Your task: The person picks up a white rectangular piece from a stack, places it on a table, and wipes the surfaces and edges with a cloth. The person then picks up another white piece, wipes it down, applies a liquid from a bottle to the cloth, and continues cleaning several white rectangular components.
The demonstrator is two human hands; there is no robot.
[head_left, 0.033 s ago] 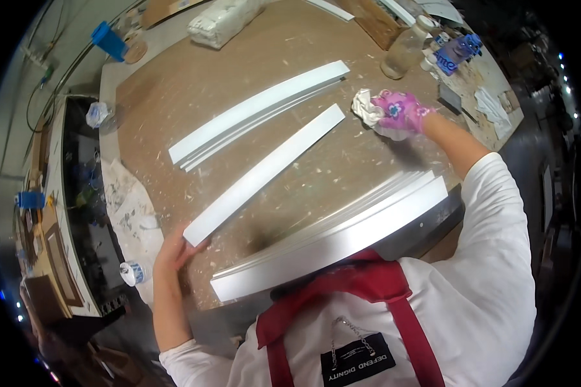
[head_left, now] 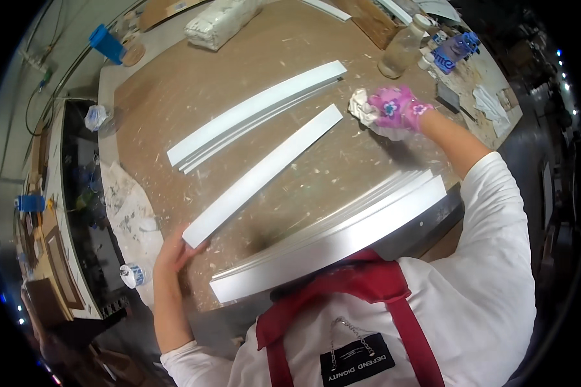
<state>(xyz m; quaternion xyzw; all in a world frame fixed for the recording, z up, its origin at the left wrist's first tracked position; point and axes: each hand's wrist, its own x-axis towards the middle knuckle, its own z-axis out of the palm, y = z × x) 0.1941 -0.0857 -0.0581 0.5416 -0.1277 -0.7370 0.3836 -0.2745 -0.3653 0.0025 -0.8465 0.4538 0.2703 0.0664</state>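
Observation:
My bare left hand [head_left: 176,251] grips the near left end of a single white strip of trim [head_left: 265,175], its fingers partly hidden beneath it. The strip slants up to the right across the brown worktable [head_left: 142,129]. My right hand [head_left: 400,108], in a pink flowered glove, is closed on a crumpled off-white rag [head_left: 364,108], just right of the strip's far end and apart from it. Beyond the strip lies a small group of white trim pieces [head_left: 258,109]. A larger stack of white trim [head_left: 329,242] lies along the near edge, close to my apron.
At the far right stand a cloudy jar [head_left: 403,48] and a blue-purple bottle [head_left: 455,53], with a dark sanding block [head_left: 447,97] nearby. A white wrapped bundle [head_left: 219,26] lies at the back. On the left are a blue cup [head_left: 106,44], a stained cloth [head_left: 130,200] and a can [head_left: 133,275].
The whole view has shifted very slightly. Both hands keep their grips, and the trim pieces stay where they were.

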